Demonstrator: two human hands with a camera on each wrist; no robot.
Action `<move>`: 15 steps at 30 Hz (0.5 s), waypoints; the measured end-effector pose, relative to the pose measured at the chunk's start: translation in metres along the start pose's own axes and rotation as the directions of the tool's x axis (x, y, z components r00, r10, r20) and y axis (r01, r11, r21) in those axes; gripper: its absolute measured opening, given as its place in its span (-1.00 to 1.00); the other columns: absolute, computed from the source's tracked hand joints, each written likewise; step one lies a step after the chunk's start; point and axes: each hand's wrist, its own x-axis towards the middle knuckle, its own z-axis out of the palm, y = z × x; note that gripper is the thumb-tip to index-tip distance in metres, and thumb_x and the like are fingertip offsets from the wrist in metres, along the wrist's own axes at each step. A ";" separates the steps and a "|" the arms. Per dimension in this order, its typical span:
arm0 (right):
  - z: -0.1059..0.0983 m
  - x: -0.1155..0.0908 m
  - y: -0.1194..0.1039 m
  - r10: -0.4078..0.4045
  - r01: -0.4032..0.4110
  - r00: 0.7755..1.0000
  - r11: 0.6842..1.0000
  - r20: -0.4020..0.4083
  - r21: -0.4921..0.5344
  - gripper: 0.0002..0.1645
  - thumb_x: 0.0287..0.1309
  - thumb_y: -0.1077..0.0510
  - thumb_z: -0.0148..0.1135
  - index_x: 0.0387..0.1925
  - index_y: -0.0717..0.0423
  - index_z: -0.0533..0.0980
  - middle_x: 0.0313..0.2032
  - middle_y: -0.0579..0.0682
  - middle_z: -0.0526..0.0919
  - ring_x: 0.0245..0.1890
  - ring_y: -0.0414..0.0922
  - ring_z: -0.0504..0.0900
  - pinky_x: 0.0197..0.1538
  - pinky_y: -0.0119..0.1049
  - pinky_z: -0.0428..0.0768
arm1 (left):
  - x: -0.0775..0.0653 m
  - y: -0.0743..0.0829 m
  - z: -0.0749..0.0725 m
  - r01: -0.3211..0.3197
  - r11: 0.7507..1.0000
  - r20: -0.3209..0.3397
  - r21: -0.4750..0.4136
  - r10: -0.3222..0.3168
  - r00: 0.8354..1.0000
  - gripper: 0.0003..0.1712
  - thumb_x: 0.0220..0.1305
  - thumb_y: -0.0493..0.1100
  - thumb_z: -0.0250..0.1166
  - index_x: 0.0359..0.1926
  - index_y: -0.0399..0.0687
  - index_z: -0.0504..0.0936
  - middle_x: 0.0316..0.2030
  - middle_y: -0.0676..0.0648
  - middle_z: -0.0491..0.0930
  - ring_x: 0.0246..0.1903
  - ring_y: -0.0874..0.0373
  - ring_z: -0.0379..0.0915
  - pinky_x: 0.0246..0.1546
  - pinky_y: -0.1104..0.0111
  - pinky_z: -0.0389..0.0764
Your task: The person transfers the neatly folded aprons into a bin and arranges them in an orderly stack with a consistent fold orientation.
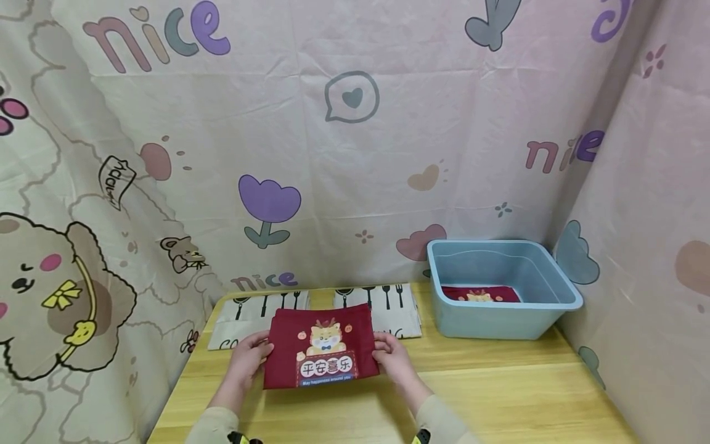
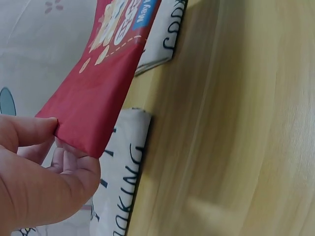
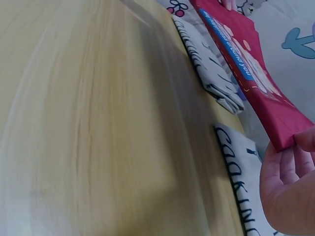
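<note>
The left of two white cloths (image 1: 228,320) lies by the bench's (image 1: 499,385) back edge and the curtain (image 1: 211,135); next, the left hand's (image 1: 248,356) fingers clamp the left edge of a red cloth (image 1: 283,345), held above the bench; the second white cloth (image 1: 399,305) lies behind; the right hand's (image 1: 395,357) fingers pinch the red cloth's right edge; rightward, bench stretches before one blue tub (image 1: 493,322), whose walls surround another red cloth (image 1: 506,294).
</note>
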 end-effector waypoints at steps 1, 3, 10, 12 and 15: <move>-0.002 0.000 -0.002 -0.003 0.003 1.000 1.000 -0.002 -0.005 -0.51 0.19 0.48 0.07 0.19 0.45 0.37 -0.17 0.09 0.65 -0.26 -0.12 0.62 -0.21 -0.15 0.68 | 0.001 0.001 0.002 0.000 1.000 0.003 -0.009 0.000 1.000 -0.50 0.40 -0.41 0.11 0.32 -0.47 0.34 0.08 -0.29 0.53 -0.24 0.17 0.55 -0.28 0.29 0.64; -0.007 0.000 -0.005 -0.014 0.014 1.000 1.000 -0.002 -0.007 -0.51 0.19 0.48 0.07 0.18 0.46 0.37 -0.17 0.08 0.65 -0.27 -0.13 0.62 -0.23 -0.16 0.68 | 0.001 0.003 0.006 -0.003 1.000 0.010 -0.018 0.003 1.000 -0.51 0.40 -0.42 0.11 0.32 -0.46 0.35 0.07 -0.28 0.53 -0.24 0.16 0.54 -0.29 0.27 0.65; -0.021 -0.002 -0.017 -0.040 0.039 0.999 0.999 -0.029 -0.024 -0.53 0.23 0.48 0.04 0.19 0.49 0.35 -0.18 0.08 0.66 -0.28 -0.16 0.59 -0.27 -0.23 0.66 | 0.001 0.010 0.020 -0.005 0.999 0.038 -0.051 0.007 0.999 -0.50 0.37 -0.43 0.14 0.31 -0.45 0.36 0.05 -0.26 0.55 -0.25 0.16 0.55 -0.27 0.26 0.64; -0.025 -0.003 -0.022 -0.043 0.042 0.998 0.999 -0.044 -0.022 -0.53 0.23 0.49 0.03 0.19 0.49 0.35 -0.18 0.08 0.66 -0.28 -0.17 0.59 -0.28 -0.24 0.66 | 0.001 0.013 0.024 0.000 0.998 0.041 -0.065 0.003 0.999 -0.50 0.37 -0.43 0.15 0.30 -0.44 0.38 0.03 -0.24 0.56 -0.25 0.16 0.55 -0.26 0.25 0.64; -0.030 -0.003 -0.029 -0.054 0.052 0.996 0.998 -0.065 -0.020 -0.54 0.23 0.50 0.03 0.18 0.50 0.35 -0.19 0.09 0.66 -0.29 -0.17 0.59 -0.28 -0.26 0.64 | 0.000 0.019 0.031 0.004 0.998 0.046 -0.070 -0.001 0.999 -0.51 0.38 -0.42 0.14 0.30 -0.42 0.39 0.03 -0.21 0.56 -0.25 0.17 0.54 -0.25 0.27 0.63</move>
